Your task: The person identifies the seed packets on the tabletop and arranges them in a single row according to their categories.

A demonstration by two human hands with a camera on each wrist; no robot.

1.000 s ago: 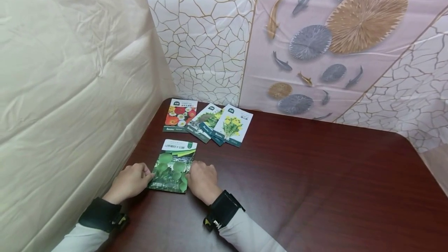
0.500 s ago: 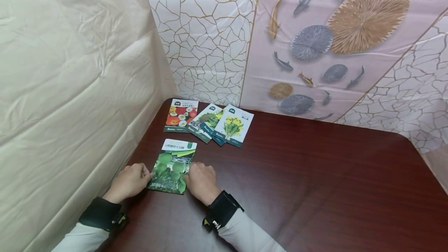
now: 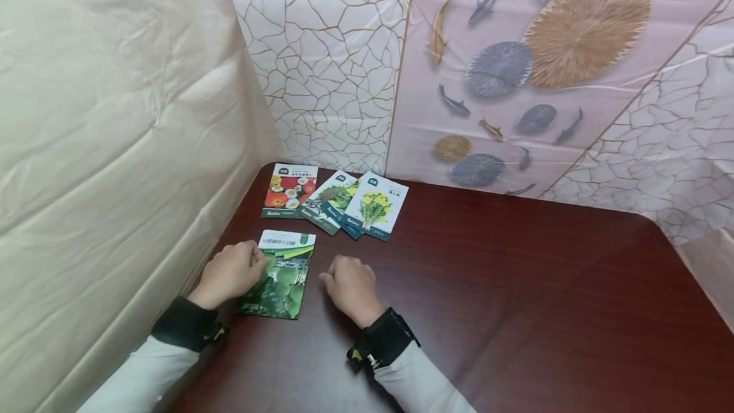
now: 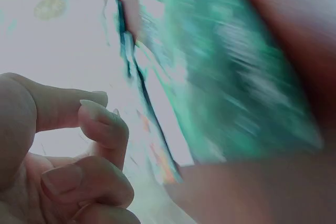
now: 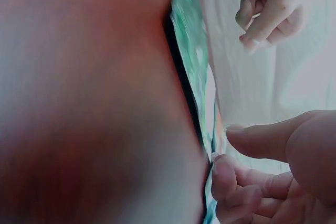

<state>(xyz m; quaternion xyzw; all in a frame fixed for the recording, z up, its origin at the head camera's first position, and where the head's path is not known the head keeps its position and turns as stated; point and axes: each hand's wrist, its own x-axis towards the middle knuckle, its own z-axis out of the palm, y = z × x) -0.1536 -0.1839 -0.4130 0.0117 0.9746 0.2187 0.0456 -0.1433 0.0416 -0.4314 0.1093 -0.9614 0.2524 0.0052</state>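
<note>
A green seed packet (image 3: pixel 287 285) with leafy print and a white top lies on the table; whether others lie under it, I cannot tell. Above its left side hovers my left hand (image 3: pixel 232 273), its thumb and fingers loosely bent with nothing between them. In the left wrist view the packet (image 4: pixel 231 82) is blurred, apart from that hand (image 4: pixel 79 150). My right hand (image 3: pixel 352 289) is just right of the packet, not touching it. Its thumb and index finger stand slightly apart in the right wrist view, and this hand (image 5: pixel 268 177) holds nothing.
Farther back lie a seed packet with red flowers (image 3: pixel 290 191) and several overlapping ones, topped by a yellow-flower packet (image 3: pixel 376 206). The dark wooden table (image 3: pixel 487 298) meets a cream cloth (image 3: pixel 143 113) at left and a patterned cloth (image 3: pixel 338 81) behind.
Both hands have come away from the green packet's sides. The left has moved up and over it, the right off to the right. The packet stays on the table.
</note>
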